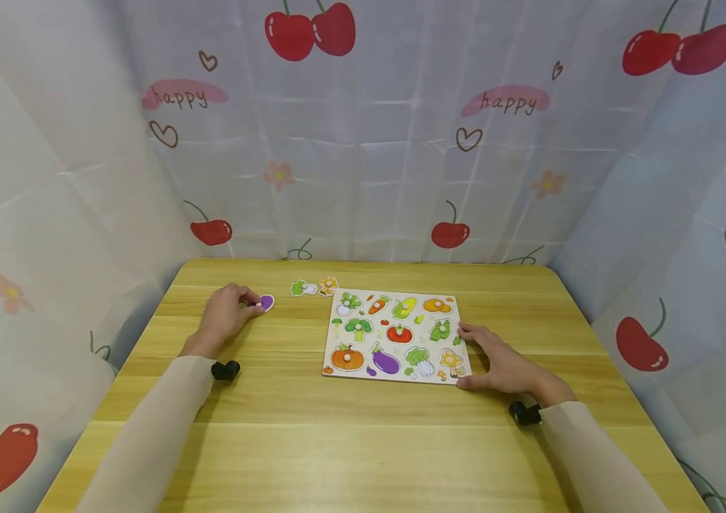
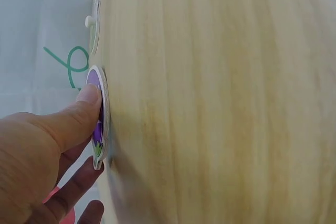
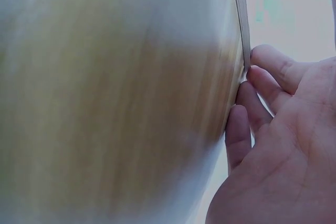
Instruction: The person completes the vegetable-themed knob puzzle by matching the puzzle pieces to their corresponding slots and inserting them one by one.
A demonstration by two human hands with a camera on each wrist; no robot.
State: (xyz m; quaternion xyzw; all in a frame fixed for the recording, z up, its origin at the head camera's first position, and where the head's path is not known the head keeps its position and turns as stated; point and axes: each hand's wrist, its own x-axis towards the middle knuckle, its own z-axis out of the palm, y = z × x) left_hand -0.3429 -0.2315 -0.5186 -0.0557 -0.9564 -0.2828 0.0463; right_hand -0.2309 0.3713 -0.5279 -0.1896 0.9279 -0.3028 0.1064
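My left hand (image 1: 223, 313) is at the table's left side, its thumb and fingers pinching an eggplant puzzle piece (image 1: 266, 303). In the left wrist view the thumb lies over the purple face of this eggplant piece (image 2: 98, 127), and its green cap points down. A wooden vegetable puzzle board (image 1: 370, 380) lies right of centre. My right hand (image 1: 502, 362) rests at its right side, fingers spread, the index fingertip on the right edge and the thumb by the near corner. In the right wrist view, slightly bent fingers touch the board's edge (image 3: 241, 19).
A cabbage piece (image 1: 303, 288) and a mushroom piece (image 1: 328, 286) lie behind the board's far left corner. Knobbed pieces such as a tomato (image 1: 399, 335) and a pumpkin (image 1: 347, 358) sit in the board. A printed curtain (image 1: 375, 192) surrounds the wooden table (image 1: 337, 456).
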